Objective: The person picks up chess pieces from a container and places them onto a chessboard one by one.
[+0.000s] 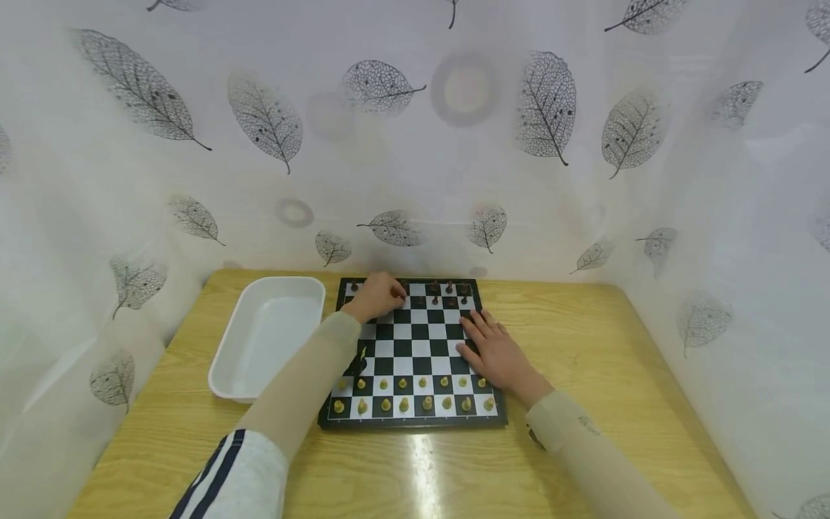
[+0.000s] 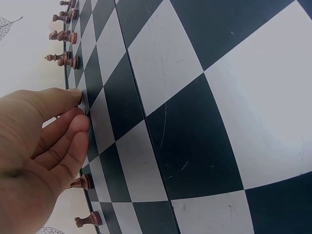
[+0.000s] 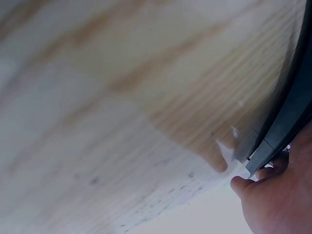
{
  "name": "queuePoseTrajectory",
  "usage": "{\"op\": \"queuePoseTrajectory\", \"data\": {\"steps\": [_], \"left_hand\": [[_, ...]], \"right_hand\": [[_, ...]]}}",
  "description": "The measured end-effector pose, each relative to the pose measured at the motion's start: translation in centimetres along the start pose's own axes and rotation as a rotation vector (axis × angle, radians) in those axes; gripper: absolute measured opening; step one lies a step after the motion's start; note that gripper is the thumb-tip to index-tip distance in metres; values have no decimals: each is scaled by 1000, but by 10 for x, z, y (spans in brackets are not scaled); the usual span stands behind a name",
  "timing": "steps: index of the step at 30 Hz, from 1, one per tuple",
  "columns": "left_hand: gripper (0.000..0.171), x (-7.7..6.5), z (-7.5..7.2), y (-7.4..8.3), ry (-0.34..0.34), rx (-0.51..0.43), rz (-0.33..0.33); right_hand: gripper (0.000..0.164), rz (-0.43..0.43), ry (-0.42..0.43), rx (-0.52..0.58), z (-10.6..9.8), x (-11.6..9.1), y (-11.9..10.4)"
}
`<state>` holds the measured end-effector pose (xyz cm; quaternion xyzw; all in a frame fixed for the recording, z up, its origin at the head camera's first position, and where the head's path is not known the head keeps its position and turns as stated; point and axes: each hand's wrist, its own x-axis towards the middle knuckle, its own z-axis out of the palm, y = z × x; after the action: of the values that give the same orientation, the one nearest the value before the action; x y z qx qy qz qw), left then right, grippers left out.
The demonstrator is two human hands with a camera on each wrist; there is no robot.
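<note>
A black-and-white chessboard (image 1: 420, 331) lies on the table. My left hand (image 1: 376, 297) is over its far rows, thumb and fingertips pinching a dark red chess piece that the fingers mostly hide. In the left wrist view, a red rook (image 2: 88, 219) and a red bishop (image 2: 82, 182) stand along the far edge on one side of this hand (image 2: 44, 141), and several red pieces (image 2: 63, 36) on the other. My right hand (image 1: 502, 353) rests on the board's right edge with fingers spread; the right wrist view shows this hand (image 3: 280, 195) beside the dark board side (image 3: 287, 117).
Two rows of yellow pieces (image 1: 427, 404) stand along the near side. A white plastic tray (image 1: 223, 346) sits left of the board on the wooden table (image 1: 564, 317). A small black object (image 1: 357, 364) shows beside the left sleeve. A leaf-patterned curtain (image 1: 415, 166) hangs behind.
</note>
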<state>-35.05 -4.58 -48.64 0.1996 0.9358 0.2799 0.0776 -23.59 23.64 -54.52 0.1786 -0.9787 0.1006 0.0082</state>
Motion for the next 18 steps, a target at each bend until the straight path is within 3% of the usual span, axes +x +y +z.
{"op": "queuePoseTrajectory", "data": {"steps": [12, 18], "left_hand": [[19, 0, 0, 0, -1, 11, -14], [24, -3, -8, 1, -13, -28, -3]], "right_hand": [[72, 9, -8, -5, 0, 0, -1], [72, 11, -7, -1, -2, 0, -2]]}}
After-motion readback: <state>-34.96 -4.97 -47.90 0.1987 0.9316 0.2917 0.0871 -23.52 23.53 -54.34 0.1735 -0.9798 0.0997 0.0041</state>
